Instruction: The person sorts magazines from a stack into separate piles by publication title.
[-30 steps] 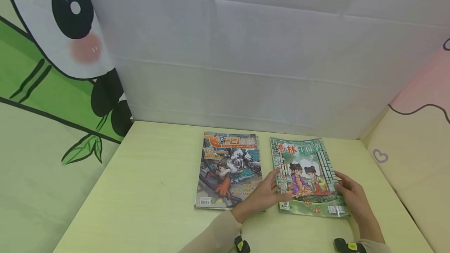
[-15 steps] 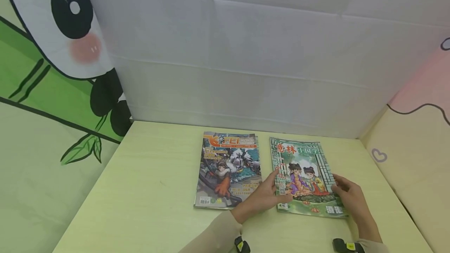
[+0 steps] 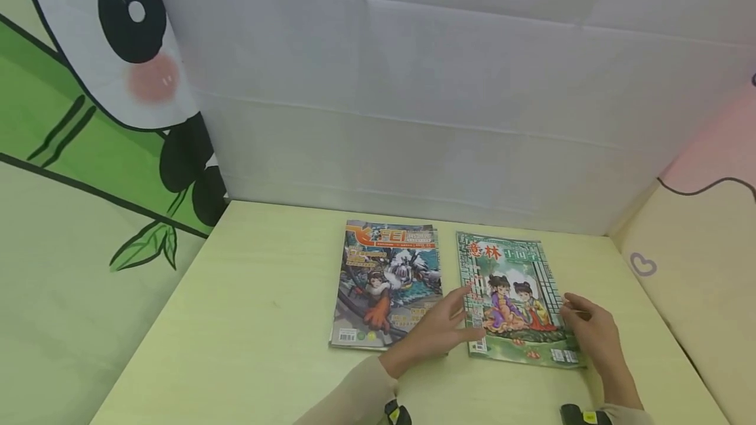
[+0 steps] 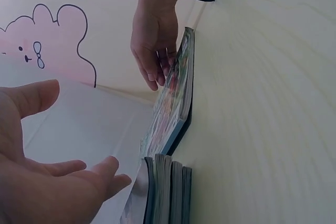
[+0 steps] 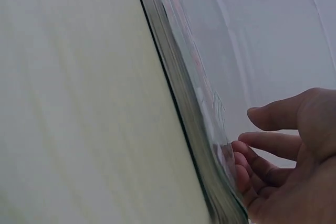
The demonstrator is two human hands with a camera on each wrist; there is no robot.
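A pile of magazines topped by a green cover [image 3: 514, 307] with two cartoon children lies flat on the right part of the table. At its left edge my left hand [image 3: 437, 326] hovers with thumb and fingers spread; the left wrist view shows nothing in its grasp. My right hand [image 3: 596, 333] is beside the pile's right edge. In the right wrist view its thumb [image 5: 278, 113] stands off the cover, and the lower fingers are loosely bent close against the page edges [image 5: 184, 93]; whether they touch is unclear.
Left of the green pile lies a second magazine pile [image 3: 386, 287] with an orange title, partly behind the left hand. The pale yellow table [image 3: 260, 307] extends to the left. A white cloth wall [image 3: 413, 84] closes off the back, and a printed wall [image 3: 697, 267] stands right.
Both hands have loosened from the green magazine pile: the left thumb has drawn back a little and the right thumb has come off the cover's edge. The head view has shifted slightly.
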